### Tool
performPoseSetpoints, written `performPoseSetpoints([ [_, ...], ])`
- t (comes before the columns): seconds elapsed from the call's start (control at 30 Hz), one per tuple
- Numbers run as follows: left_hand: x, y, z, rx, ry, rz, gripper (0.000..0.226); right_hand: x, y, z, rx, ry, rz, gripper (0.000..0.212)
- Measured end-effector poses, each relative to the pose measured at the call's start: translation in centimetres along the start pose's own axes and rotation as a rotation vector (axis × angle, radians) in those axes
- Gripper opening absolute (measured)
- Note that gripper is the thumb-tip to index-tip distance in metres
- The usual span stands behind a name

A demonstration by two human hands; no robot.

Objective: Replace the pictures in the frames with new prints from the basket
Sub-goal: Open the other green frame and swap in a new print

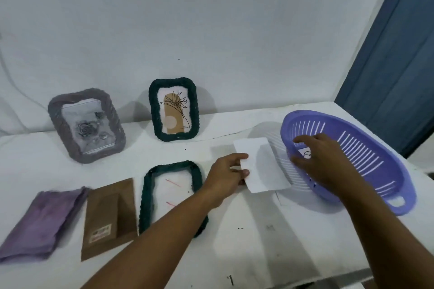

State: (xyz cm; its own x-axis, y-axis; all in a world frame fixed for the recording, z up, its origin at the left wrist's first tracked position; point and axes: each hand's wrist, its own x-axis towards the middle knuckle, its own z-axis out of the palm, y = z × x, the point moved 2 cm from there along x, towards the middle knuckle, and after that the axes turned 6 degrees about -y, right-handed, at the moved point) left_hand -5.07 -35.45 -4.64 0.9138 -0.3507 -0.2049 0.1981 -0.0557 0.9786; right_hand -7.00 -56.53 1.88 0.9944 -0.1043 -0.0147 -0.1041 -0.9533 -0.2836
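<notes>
Starting at our left, a purple cloth (40, 220) lies flat beside the brown backing (109, 218), which is off its frame and lying flat on the table (258, 241). Behind them a grey frame (85, 124) stands propped with a rose picture, and further right a green frame (173, 109) stands with a flower print. The open frame (171, 195) lies flat next to the backing, empty but for faint red marks, so this is the one we judge we are refilling. Our left hand (226, 176) pinches the near edge of a white sheet (263, 164), blank side up, thumb and fingers curled on the paper. Our right hand (321, 159) reaches into the tilted basket (352, 162), fingers spread and relaxed over a print (305, 153) lying inside; it touches or nearly touches the print, not yet gripping. To do this well, we should pinch the print by a corner without creasing it, lift it over the rim, keep the basket steady, and set the white sheet aside, well apart from the open frame, so old and new do not mix.
</notes>
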Motion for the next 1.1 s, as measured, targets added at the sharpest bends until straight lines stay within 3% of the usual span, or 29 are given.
performPoseSetpoints([
  [0.13,1.1,-0.7,2.0,0.044,-0.02,-0.035,0.041,0.0,0.3,-0.2,0.127,-0.094,-0.002,0.041],
  [0.73,3.7,-1.6,7.0,0.286,-0.062,0.007,0.039,0.2,1.0,0.2,0.193,-0.065,-0.055,0.041],
  [0.87,3.7,-1.0,6.4,0.334,-0.013,0.018,0.025,1.8,3.1,-0.9,0.308,-0.118,0.08,0.035],
  [0.93,3.6,-0.2,6.1,0.327,0.024,0.03,0.022,3.2,5.1,-1.1,0.158,-0.148,0.191,0.041],
  [1.0,3.5,0.9,6.3,0.353,0.034,0.086,0.03,3.8,6.6,-0.4,-0.019,-0.296,0.301,0.052],
  [1.1,3.6,2.0,7.3,0.36,-0.024,0.146,0.047,4.1,7.5,0.8,-0.081,-0.465,0.393,0.064],
])
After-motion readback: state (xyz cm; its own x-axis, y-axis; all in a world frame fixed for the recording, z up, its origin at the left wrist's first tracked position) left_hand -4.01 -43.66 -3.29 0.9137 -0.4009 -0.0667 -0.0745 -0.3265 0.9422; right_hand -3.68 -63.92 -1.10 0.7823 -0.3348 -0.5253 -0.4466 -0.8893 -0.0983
